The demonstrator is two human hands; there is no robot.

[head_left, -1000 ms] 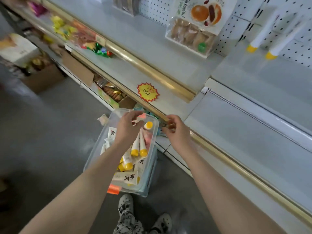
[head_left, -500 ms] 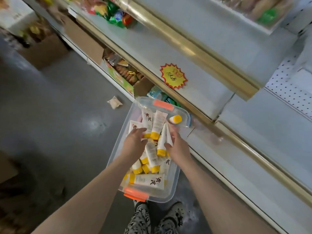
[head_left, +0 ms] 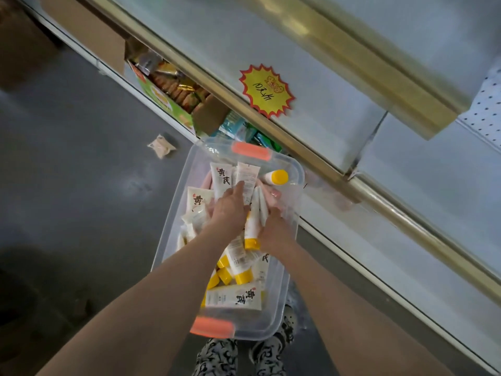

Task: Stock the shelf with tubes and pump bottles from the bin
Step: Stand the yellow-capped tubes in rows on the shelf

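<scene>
Head view: the right hand [head_left: 273, 229] has come down from the shelf [head_left: 325, 109] edge into the bin [head_left: 169, 240]. Its grip is closed on tubes [head_left: 250, 226] at bin centre. The left hand [head_left: 230, 210] lies over the tubes beside it, grip state undeterminable. Judged: pick-up under way.

tubes [head_left: 220, 177]: 黄芪 in black | starburst tag [head_left: 267, 90]: yellow; handwriting not legible

Open-topped bin [head_left: 173, 229] beside shelf rail [head_left: 306, 153]
</scene>
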